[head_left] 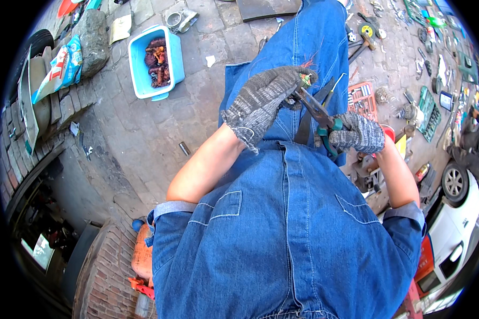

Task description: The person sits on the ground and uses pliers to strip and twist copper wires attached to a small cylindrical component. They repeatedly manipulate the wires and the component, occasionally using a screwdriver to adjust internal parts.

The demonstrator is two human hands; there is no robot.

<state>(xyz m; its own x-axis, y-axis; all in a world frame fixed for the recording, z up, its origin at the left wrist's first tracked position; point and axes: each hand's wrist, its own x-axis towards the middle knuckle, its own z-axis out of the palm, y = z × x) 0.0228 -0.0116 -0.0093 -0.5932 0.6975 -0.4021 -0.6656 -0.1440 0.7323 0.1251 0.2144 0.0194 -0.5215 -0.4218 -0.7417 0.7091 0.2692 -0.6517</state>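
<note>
My left hand (263,101), in a grey knit work glove, pinches a small piece with green on it (305,80). Thin reddish copper wires (308,63) stick out of this piece; its exact kind I cannot make out. My right hand (360,134), gloved the same way, is wrapped round the green handles of a pair of pliers (320,116). The jaws point up and left, close against the piece at my left fingertips. Whether they grip it is hidden. Both hands are over my lap, above blue denim trousers (282,42). A dark blade-like tool (304,127) lies beneath the pliers.
To the left on the paving stands a light blue plastic tub (179,58) holding reddish-brown copper coils (158,59). A small metal cylinder (184,148) lies near my left forearm. At right are a hammer (366,43), a red socket set (362,98) and a green tool case (429,114).
</note>
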